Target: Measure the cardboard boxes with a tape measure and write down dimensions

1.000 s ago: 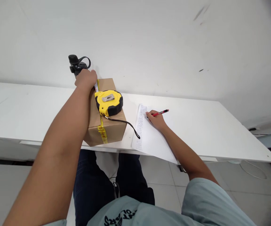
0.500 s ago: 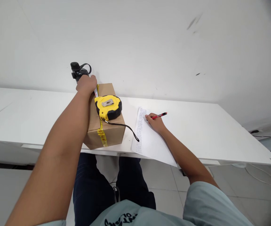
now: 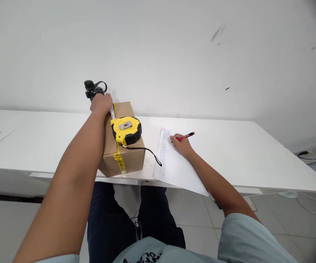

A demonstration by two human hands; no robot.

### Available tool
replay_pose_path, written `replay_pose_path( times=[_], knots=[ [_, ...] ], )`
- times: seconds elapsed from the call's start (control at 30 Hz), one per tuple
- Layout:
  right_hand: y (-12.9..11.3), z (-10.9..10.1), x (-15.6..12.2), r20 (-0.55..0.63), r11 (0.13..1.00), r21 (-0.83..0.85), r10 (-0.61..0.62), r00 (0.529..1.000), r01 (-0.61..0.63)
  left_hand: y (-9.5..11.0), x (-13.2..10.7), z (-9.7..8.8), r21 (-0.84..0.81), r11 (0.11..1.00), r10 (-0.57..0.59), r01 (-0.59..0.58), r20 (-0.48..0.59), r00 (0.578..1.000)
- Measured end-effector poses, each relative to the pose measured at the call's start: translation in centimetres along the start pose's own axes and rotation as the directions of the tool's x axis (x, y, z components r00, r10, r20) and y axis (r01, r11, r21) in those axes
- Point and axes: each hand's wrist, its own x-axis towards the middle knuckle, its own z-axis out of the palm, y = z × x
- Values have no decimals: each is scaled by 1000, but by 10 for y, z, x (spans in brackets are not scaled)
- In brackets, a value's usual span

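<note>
Head view: right fingers pinch a pen over paper overhanging the tabletop's near edge; I can't tell whether the left hand holds the tape measure.

Yellow-black tape measure atop taped cardboard box; red pen tilted over part-written sheet beside box

Office-like room; white desk

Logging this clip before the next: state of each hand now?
Left hand: curled at the black bottle and measuring blade; what it grips cannot be told.
Right hand: closed, holding the red pen at the paper.
</note>
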Motion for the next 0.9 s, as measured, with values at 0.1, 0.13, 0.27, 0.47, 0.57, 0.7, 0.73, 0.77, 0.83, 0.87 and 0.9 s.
replay_pose_path(
  times=[0.1, 0.13, 0.27, 0.47, 0.57, 0.7, 0.73, 0.77, 0.83, 0.87, 0.9],
  knots=[
    [2, 1, 1, -16, 1000, 0, -3, 1000, 3, -1, 1, 0, 4, 1000, 3, -3, 1, 1000],
    [2, 1, 1, -20, 1000, 0, -4, 1000, 4, -1, 1, 0, 6, 1000, -1, 1, 4, 1000],
    [4, 2, 1, -40, 1000, 3, -12, 999, 12, -1, 2, 1, 3, 1000, -6, 6, 3, 1000],
    [2, 1, 1, -51, 1000, -12, -2, 999, 1, -3, 5, 2, 1, 1000, 7, -7, 1, 1000],
    [1, 0, 1, -40, 1000, -15, 7, 999, -7, -3, 5, 3, -6, 1000, 12, -12, -5, 1000],
    [0, -1, -1, -15, 1000, -3, 14, 1000, -14, -3, 4, 3, 18, 1000, 22, -22, 6, 1000],
    [0, -1, -1, -15, 1000, -1, 14, 1000, -14, -3, 4, 3, 21, 999, 24, -24, 8, 1000],
    [0, -1, -2, -18, 1000, 1, 14, 1000, -14, -3, 3, 3, 22, 999, 26, -26, 9, 1000],
    [-1, -1, -2, -28, 1000, 0, 12, 1000, -12, -3, 3, 2, 23, 999, 26, -26, 12, 1000],
    [-1, -1, -1, -32, 1000, -3, 10, 999, -10, -3, 3, 2, 25, 999, 26, -26, 14, 1000],
    [-1, -1, -1, -36, 1000, -6, 9, 999, -9, -3, 3, 2, 28, 999, 25, -25, 16, 1000]
  ],
)
